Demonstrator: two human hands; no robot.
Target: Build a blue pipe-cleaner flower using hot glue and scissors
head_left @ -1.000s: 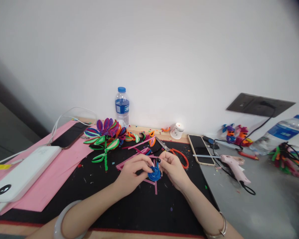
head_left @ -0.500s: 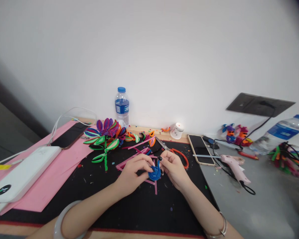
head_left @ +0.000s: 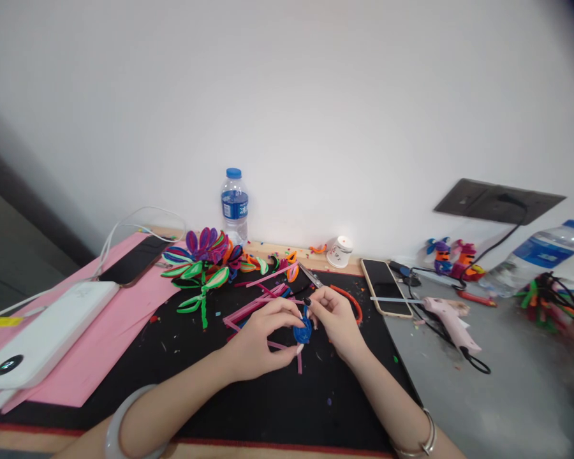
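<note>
Both my hands meet over the black mat (head_left: 277, 395) around a small blue coil of pipe cleaner (head_left: 303, 331). My left hand (head_left: 261, 335) pinches the coil from the left with thumb and fingers. My right hand (head_left: 332, 315) grips it from the right, its fingertips closed on the top edge. Pink pipe cleaner strips (head_left: 253, 309) lie on the mat under and behind my hands. Orange-handled scissors (head_left: 339, 294) rest just beyond my right hand.
Pipe cleaner flowers (head_left: 203, 261) lie at the mat's far left by a water bottle (head_left: 234, 205). A power bank (head_left: 43, 335) and a phone (head_left: 134, 260) sit on pink paper. To the right are another phone (head_left: 385, 287), a glue gun (head_left: 452, 322) and a second bottle (head_left: 536, 255).
The blue coil has turned more upright between my fingers. My left thumb has dropped below it, and both hands shifted slightly.
</note>
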